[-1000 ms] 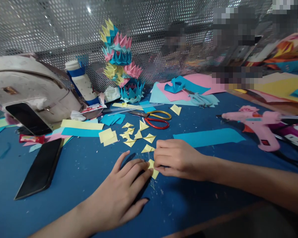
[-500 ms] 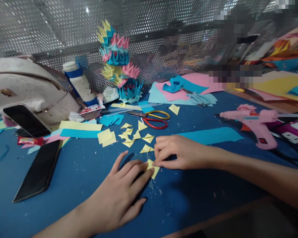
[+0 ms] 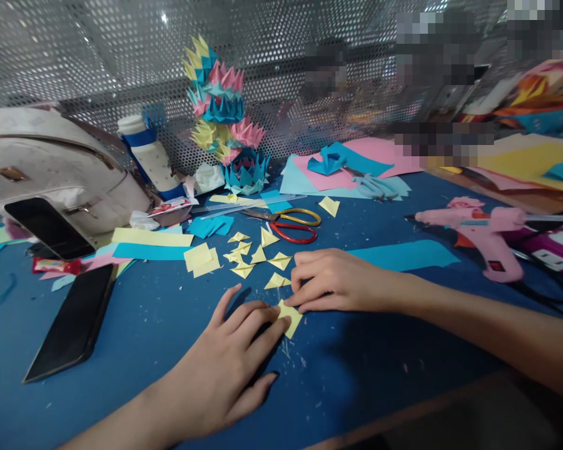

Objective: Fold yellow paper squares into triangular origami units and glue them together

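A small yellow paper square (image 3: 291, 321) lies flat on the blue table, turned so a corner points toward me. The fingers of my left hand (image 3: 234, 359) are spread, and two of its fingertips press on the paper's left side. My right hand (image 3: 335, 279) is closed, with its thumb and fingers at the paper's upper corner; the exact pinch is partly hidden. Just beyond my hands lie several small folded yellow paper triangles (image 3: 242, 269), beside flat yellow squares (image 3: 201, 259).
Scissors (image 3: 294, 225) lie behind the triangles. A blue paper strip (image 3: 403, 256) and a pink glue gun (image 3: 485, 231) are to the right. Two phones (image 3: 72, 325), a white backpack (image 3: 51, 162) and a bottle (image 3: 150, 159) are left. A folded-paper tower (image 3: 225, 112) stands at the back.
My right hand has shifted slightly up and away along the paper's upper corner, uncovering more of the square. My left hand stays almost in place.
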